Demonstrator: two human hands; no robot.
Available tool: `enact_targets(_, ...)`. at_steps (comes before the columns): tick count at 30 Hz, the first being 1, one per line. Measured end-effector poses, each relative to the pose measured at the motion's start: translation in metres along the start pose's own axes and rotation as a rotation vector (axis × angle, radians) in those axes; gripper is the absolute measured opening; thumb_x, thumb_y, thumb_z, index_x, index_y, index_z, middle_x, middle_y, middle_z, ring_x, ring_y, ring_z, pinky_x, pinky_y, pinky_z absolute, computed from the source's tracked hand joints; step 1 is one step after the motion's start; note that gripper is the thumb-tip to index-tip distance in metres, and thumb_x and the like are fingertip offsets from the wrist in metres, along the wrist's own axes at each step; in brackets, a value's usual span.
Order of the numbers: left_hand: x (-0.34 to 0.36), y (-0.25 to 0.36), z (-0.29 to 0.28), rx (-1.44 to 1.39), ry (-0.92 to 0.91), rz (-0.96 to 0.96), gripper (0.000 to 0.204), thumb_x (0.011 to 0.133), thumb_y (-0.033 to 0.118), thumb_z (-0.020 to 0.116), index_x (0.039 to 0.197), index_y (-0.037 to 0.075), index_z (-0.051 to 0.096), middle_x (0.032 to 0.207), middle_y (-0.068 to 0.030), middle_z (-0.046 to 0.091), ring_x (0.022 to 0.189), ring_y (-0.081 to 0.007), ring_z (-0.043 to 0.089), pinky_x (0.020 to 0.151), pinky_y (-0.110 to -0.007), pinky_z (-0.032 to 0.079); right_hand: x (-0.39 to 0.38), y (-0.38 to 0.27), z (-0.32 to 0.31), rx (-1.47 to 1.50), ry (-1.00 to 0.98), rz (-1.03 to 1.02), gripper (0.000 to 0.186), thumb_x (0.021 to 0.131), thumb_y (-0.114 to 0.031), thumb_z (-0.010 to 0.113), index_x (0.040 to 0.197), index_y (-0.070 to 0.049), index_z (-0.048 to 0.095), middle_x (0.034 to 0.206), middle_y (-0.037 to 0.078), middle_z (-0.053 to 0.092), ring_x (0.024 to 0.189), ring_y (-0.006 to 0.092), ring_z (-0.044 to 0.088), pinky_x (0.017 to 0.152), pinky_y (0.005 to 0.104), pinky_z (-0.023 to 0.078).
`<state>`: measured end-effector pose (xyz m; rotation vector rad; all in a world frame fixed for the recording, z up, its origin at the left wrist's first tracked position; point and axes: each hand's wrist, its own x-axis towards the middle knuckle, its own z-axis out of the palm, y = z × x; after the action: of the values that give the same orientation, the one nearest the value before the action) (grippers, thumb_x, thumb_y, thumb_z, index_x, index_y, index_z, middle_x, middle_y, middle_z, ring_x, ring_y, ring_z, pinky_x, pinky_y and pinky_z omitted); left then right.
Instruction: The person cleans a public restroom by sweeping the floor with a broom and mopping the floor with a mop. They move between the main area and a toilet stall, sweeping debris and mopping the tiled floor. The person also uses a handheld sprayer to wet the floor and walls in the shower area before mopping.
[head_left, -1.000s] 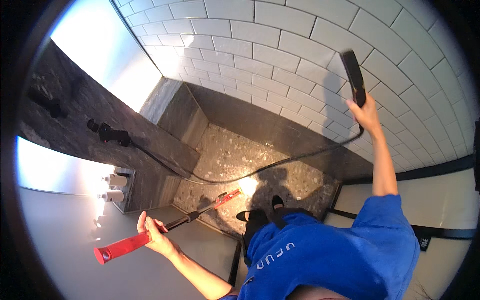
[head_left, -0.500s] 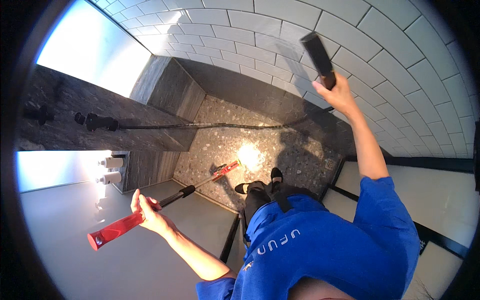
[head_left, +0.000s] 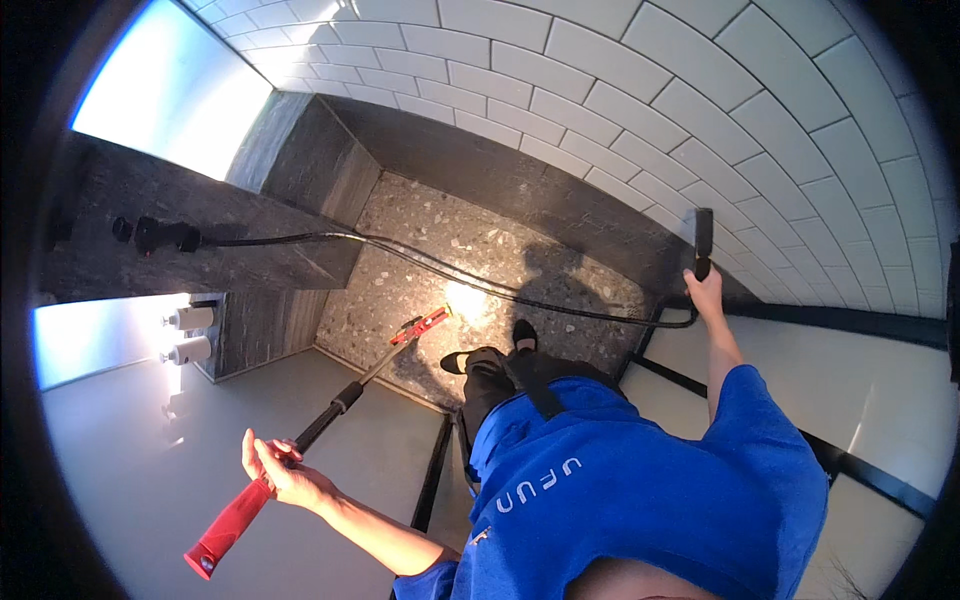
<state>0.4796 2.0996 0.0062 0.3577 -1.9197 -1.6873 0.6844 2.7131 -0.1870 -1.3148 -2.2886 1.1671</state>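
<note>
My left hand grips a long squeegee by its red handle. Its black pole runs down to a red head resting on the speckled stone shower floor. My right hand is stretched out to the right and holds a black shower head upright close to the white tiled wall. A black hose runs from the shower head across the floor to a black fitting on the dark stone wall at left. My blue shirt and dark shoes fill the lower middle.
Glass panels in black frames stand at right and lower left. Two white bottles sit in a lit niche in the dark wall. A bright window is at upper left. A light glare spot lies on the floor.
My right hand has lowered the shower head from high on the tiled wall to beside the glass frame. The left hand has drawn the squeegee handle lower and nearer.
</note>
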Motion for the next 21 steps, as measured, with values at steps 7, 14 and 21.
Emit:
enact_targets(7,0.019,-0.003,0.011,-0.004,0.009,0.018,0.025,0.089,0.013,0.058,0.111,0.002,0.058,0.065,0.0004,0.048,0.053,-0.0048,0.043,0.045,-0.017,0.030,-0.019,-0.082,-0.068,-0.047,0.044,-0.053,0.024,0.082,-0.022,0.064,0.079,-0.003,0.050,0.056,0.001,0.050,0.047,0.0102,0.050,0.045,0.0283,0.040)
enact_targets(14,0.034,-0.002,0.049,0.026,-0.085,0.094,0.025,0.089,0.013,0.059,0.111,0.001,0.060,0.062,0.0020,0.046,0.051,-0.0041,0.038,0.045,-0.018,0.027,-0.008,-0.286,-0.111,0.117,-0.053,-0.479,0.022,0.081,-0.020,0.068,0.081,-0.006,0.050,0.057,-0.002,0.051,0.049,0.0069,0.049,0.044,0.0225,0.038)
enact_targets(21,0.041,-0.006,0.038,0.031,-0.099,0.077,0.026,0.088,0.013,0.059,0.111,0.001,0.058,0.063,0.0009,0.044,0.053,-0.0052,0.039,0.045,-0.018,0.027,-0.004,-0.321,-0.114,0.034,0.040,-0.494,0.021,0.080,-0.021,0.069,0.081,-0.008,0.053,0.057,-0.002,0.053,0.049,0.0066,0.051,0.046,0.0228,0.040)
